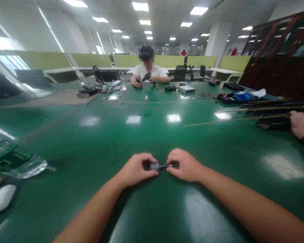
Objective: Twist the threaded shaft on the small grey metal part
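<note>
Between my hands, just above or on the green table (142, 138), lies a small grey cylinder with a thin dark shaft (155, 166); its exact kind I cannot make out. My left hand (138, 168) grips the thick grey end between thumb and fingers. From the other side, my right hand (183, 165) pinches the slim tip of the shaft, which points right. The part is held level, and its ends are partly hidden by my fingers.
A clear plastic bottle (17, 160) lies at the left, near a white object (1, 199). Across the table a person (149, 71) holds a dark power drill (146, 77). Another person's hand (302, 124) is at the right, beside black trays (273, 121) and long thin rods (218, 122).
</note>
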Demonstrator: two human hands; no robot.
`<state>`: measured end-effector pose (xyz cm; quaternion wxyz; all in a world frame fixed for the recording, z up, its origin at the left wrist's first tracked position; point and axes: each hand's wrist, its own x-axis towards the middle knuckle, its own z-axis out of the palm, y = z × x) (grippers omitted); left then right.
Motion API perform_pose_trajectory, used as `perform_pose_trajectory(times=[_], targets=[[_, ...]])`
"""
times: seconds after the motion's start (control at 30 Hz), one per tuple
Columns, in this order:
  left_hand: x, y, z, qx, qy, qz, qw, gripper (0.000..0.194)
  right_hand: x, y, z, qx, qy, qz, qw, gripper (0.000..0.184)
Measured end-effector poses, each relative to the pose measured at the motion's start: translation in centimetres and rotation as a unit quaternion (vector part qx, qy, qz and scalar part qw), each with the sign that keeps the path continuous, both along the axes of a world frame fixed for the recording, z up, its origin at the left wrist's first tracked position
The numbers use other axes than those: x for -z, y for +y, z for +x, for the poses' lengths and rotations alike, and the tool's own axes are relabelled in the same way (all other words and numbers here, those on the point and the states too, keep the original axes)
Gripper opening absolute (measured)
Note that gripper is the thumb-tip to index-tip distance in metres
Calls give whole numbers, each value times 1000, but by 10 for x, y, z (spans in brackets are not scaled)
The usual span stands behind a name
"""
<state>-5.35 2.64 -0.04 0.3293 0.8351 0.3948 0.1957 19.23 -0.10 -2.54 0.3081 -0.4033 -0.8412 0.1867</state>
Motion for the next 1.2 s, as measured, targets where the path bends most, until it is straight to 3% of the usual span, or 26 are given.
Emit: perform_pose_trajectory(times=[1.2], targets=[[-1,2,1,1,-8,-37,999,25,-4,-1,9,3,-14,1,1000,6]])
